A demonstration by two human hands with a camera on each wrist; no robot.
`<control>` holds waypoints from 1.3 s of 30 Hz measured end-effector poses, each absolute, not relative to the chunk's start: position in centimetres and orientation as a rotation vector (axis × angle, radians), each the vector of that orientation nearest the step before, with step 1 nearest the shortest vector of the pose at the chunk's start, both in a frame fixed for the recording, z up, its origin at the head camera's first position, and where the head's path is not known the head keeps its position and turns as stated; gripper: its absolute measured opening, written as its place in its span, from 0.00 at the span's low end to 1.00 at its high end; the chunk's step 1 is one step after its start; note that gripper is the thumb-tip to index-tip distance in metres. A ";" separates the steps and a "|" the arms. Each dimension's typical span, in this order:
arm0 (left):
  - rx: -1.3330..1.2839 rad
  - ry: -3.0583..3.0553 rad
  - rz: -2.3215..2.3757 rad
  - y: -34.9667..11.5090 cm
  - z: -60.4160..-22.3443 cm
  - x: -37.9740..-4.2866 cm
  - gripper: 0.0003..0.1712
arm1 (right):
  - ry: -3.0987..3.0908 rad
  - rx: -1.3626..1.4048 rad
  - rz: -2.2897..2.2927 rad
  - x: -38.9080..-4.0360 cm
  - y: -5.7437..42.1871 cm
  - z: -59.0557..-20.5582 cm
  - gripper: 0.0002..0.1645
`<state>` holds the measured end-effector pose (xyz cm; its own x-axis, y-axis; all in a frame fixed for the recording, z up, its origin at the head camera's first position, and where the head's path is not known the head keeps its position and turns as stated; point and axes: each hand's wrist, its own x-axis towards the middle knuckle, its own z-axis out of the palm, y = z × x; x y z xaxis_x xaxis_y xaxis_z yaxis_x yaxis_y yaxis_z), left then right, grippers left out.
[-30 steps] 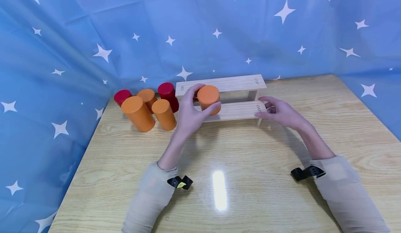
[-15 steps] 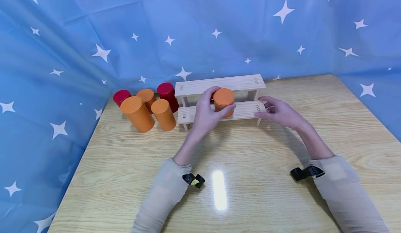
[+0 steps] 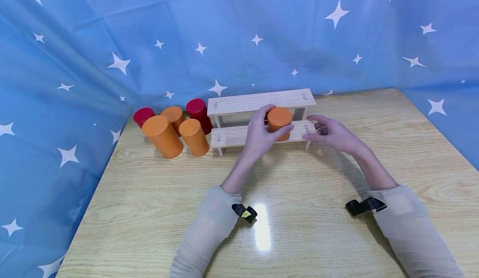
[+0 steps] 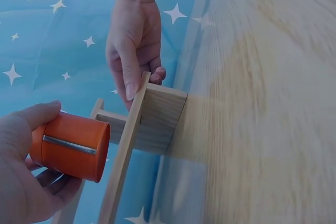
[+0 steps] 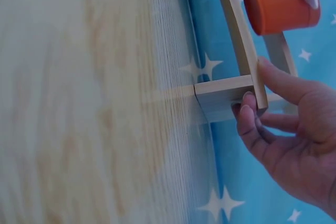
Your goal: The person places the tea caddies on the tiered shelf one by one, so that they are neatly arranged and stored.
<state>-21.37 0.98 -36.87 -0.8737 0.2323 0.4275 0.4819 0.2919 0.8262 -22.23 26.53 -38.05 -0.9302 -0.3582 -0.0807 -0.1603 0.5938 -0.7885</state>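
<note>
My left hand (image 3: 259,136) grips a small orange canister (image 3: 280,120) over the right half of a two-tier wooden shelf (image 3: 230,136). In the left wrist view the held canister (image 4: 73,145) shows a silver stripe down its side, and its base is close to the lower board; whether they touch I cannot tell. My right hand (image 3: 334,132) holds the right end of the lower board, thumb on top and fingers beneath, as the right wrist view shows with the board (image 5: 239,30) between thumb and curled fingers of that hand (image 5: 299,124).
Left of the shelf stand a tall orange canister (image 3: 162,136), a slimmer orange one (image 3: 194,137), another orange one (image 3: 173,118) behind, and two red canisters (image 3: 198,114). A blue star-patterned cloth (image 3: 239,37) hangs behind the wooden table (image 3: 299,228).
My left hand has carried the orange canister rightward along the lower board, most of it in the first half second. The right hand has stayed at the board's end.
</note>
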 end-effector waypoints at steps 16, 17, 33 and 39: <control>-0.578 -2.405 -1.628 3.4 -37.6 -22.0 0.37 | 2.592 -0.421 -1.241 -22.2 26.4 -38.0 0.46; -0.571 -2.410 -1.628 3.6 -37.7 -22.0 0.37 | 2.592 -0.417 -1.245 -22.2 26.4 -38.0 0.46; -0.421 -2.450 -1.689 5.1 -37.5 -21.7 0.38 | 2.591 -0.392 -1.263 -22.2 26.3 -38.0 0.45; -0.414 -2.442 -1.700 5.1 -37.5 -21.7 0.40 | 2.592 -0.403 -1.256 -22.2 26.4 -38.0 0.46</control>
<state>-21.66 5.14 -37.52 -0.9527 0.1454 0.2668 0.3006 0.3244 0.8969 -22.20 26.44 -37.99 -0.9349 -0.3438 -0.0880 -0.1439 0.5939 -0.7916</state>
